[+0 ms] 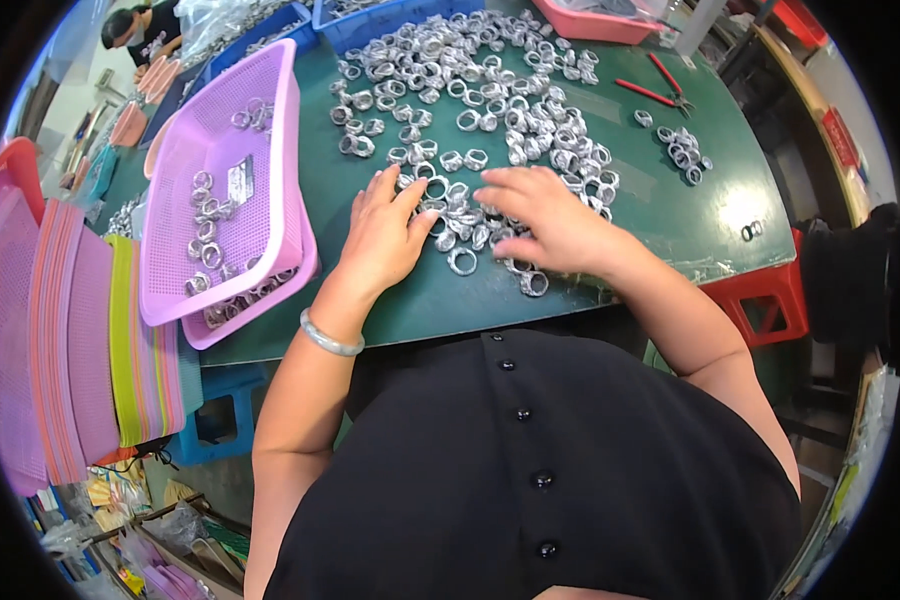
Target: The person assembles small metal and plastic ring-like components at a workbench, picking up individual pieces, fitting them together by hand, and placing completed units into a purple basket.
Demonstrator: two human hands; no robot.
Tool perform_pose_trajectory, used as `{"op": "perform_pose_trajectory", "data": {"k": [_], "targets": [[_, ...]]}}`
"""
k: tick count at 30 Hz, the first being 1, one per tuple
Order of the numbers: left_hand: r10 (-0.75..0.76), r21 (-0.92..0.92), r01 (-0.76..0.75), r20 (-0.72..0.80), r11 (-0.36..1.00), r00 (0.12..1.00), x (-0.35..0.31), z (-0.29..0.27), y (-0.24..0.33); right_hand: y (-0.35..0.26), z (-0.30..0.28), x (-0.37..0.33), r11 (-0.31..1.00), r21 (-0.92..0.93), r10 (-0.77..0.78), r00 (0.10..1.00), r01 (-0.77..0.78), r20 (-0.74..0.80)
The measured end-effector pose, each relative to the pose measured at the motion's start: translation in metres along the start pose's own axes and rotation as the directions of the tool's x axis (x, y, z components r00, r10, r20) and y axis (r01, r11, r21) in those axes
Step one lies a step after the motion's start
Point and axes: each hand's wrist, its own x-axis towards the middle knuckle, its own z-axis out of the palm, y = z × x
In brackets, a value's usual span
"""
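Many silver-coloured metal rings (455, 52) are heaped across the green table (390, 310), and a smaller cluster of rings (458, 215) lies between my hands. My left hand (385, 230), with a pale bangle on its wrist, rests at the left edge of this cluster, its fingers spread and the tips touching or just over rings. From the right, my right hand (555, 220) reaches over the same cluster. Its fingers are stretched out and apart, and rings beneath it are partly hidden. Neither hand is seen gripping a ring.
Left of my left hand, a tilted purple basket (288, 130) holds several rings, with another basket under it. Red-handled pliers (660, 88) and a small ring group (682, 155) lie at the right. Blue bins (400, 28) and a pink bin (600, 28) stand behind. A person (150, 35) sits far left.
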Motion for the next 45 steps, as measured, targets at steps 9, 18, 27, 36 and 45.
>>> {"op": "perform_pose_trajectory", "data": {"k": [9,18,27,36,45], "targets": [[0.07,0.054,-0.067,-0.055,0.996,0.996,-0.038,-0.01,0.011,-0.002,0.007,0.006,0.993,-0.006,0.118,0.988,-0.119,-0.105],[0.069,-0.114,-0.091,-0.187,0.989,0.98,-0.044,-0.01,0.011,0.0,0.02,0.04,0.965,-0.186,0.185,0.983,-0.182,-0.003],[-0.165,-0.784,-0.013,-0.147,0.621,0.975,-0.042,-0.007,0.021,-0.031,0.002,0.032,0.576,0.714,0.418,0.894,-0.397,0.16],[-0.165,-0.986,0.138,0.122,0.088,0.979,-0.039,-0.007,0.026,-0.053,-0.002,0.025,0.559,0.787,0.371,0.928,-0.26,0.042],[-0.187,-0.985,0.168,0.17,-0.027,0.967,-0.043,-0.01,0.036,-0.049,0.007,0.021,0.405,0.88,0.372,0.924,-0.249,0.091]]}}
